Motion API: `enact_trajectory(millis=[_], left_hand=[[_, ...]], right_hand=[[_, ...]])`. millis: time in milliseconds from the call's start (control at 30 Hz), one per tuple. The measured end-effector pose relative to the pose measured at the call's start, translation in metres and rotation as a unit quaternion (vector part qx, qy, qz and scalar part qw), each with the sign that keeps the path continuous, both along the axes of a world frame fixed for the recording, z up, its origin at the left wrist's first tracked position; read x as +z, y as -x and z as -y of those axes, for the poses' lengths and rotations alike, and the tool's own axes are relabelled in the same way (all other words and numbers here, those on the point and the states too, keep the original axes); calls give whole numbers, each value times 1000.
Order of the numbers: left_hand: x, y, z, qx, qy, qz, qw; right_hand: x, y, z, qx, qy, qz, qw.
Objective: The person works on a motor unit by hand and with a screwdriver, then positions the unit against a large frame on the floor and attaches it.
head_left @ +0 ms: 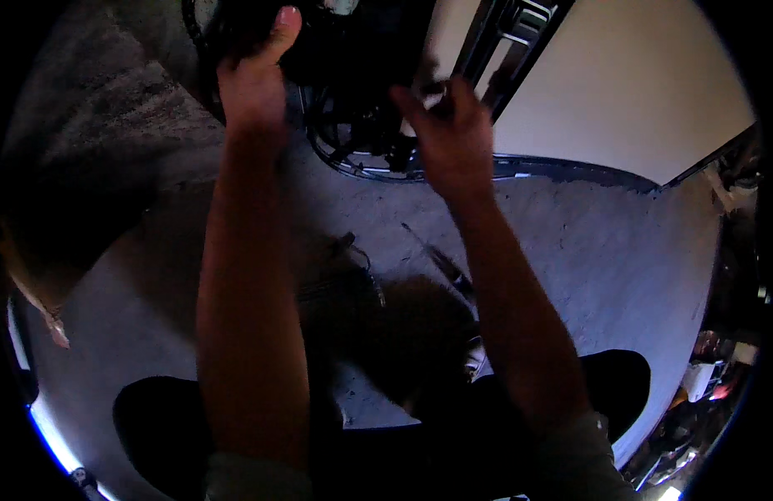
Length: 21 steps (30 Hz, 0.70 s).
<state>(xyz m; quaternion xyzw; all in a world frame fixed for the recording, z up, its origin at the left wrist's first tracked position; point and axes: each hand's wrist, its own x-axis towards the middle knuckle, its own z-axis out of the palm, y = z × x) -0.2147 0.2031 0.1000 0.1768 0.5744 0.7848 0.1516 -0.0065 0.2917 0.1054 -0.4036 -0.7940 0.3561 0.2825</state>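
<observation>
Reaching past a pointed tool (446, 269) on the floor (612, 275), likely placed handy, the right hand (460, 150), fingers curled, and left hand (254, 92), thumb out, flank dark cables (370, 160), any grip too dim to tell, beside a pale panel (603, 83).

We look steeply down from the head through one wide fisheye view, our left hand (254, 90) and right hand (458, 140) near in its upper half, the floor (620, 259) farther off below them.

A dark mechanical assembly (361, 79), details lost in shadow, sits at upper centre; cable-like loops (343, 169) edge its near side.
</observation>
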Motion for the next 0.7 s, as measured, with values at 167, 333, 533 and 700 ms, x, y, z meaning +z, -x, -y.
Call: enact_trajectory(millis=[167,333,533,700], left_hand=[[8,-4,6,-47,8,31,998],[11,-14,1,-70,-35,21,997],[17,-17,0,-28,-8,-8,1000],[19,-14,5,-8,38,-19,999]], right_hand=[[-95,-33,43,1,27,24,999],[-110,-41,73,143,-55,15,988],[-171,-61,108,271,21,251,929],[-190,-59,125,224,66,286,929]])
